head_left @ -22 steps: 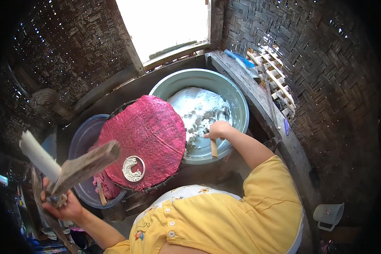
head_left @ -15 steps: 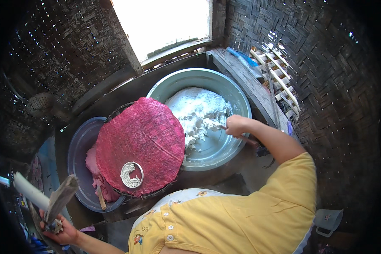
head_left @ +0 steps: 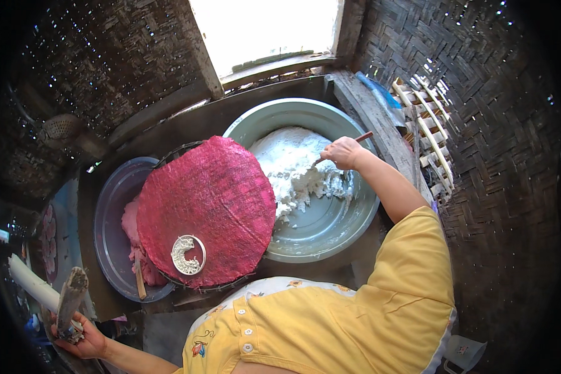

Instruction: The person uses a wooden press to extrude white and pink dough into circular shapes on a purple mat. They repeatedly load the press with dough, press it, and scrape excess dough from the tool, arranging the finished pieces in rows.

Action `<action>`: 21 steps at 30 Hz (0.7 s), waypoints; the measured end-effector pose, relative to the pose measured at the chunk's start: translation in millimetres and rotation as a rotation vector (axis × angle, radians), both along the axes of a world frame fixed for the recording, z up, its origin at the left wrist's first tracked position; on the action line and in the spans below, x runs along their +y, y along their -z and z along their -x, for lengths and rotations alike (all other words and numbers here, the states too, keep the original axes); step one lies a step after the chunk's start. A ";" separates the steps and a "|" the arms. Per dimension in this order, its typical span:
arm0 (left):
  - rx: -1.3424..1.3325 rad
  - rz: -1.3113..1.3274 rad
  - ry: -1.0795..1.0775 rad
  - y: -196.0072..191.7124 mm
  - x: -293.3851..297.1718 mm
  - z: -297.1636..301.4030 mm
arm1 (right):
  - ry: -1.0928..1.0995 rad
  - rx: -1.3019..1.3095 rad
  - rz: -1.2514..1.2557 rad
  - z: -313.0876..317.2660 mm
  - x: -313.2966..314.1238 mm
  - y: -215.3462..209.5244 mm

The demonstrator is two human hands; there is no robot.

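My right hand (head_left: 343, 153) is closed around a thin wooden stick (head_left: 364, 136), whose upper end sticks out past the fist. The stick's lower end meets the white dough (head_left: 291, 151) heaped in a large pale green basin (head_left: 311, 250). At the lower left, my left hand (head_left: 87, 338) is wrapped round a rough wooden piece (head_left: 72, 299), with whitish bits by the fingers. A pale cylinder (head_left: 34, 283) lies behind it; whether the hand holds that too, I cannot tell. Between the hands is a round pink cloth-covered tray (head_left: 209, 199) bearing a white ring (head_left: 201, 252) with pale strands inside.
A purple-grey basin (head_left: 108, 218) with pink dough (head_left: 131, 227) and a wooden paddle (head_left: 139, 280) sits partly under the tray. A wooden beam (head_left: 380, 134) and bamboo slats (head_left: 427, 131) border the right. A translucent pitcher (head_left: 465, 353) stands at lower right.
My right hand has moved up along the dough, and the stick now points up and right from the fist. The left hand still grips the wooden piece. The view has shifted slightly.
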State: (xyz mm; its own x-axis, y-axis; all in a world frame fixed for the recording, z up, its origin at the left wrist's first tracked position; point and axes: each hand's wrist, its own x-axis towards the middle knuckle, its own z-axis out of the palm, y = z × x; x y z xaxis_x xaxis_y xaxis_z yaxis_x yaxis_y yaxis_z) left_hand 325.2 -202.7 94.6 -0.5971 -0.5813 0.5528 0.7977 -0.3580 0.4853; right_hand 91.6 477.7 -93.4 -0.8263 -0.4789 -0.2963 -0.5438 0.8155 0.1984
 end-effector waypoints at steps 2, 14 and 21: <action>0.095 0.117 0.539 -3.7 9.6 -1.8 | -0.020 -0.051 0.037 -1.7 1.6 8.3; -0.151 -0.184 -0.440 -5.9 59.7 -5.8 | -0.030 -0.216 0.024 -48.9 -4.6 7.8; -0.140 0.257 0.335 18.0 52.1 2.0 | 0.142 -0.361 -0.003 -87.0 -9.9 -32.2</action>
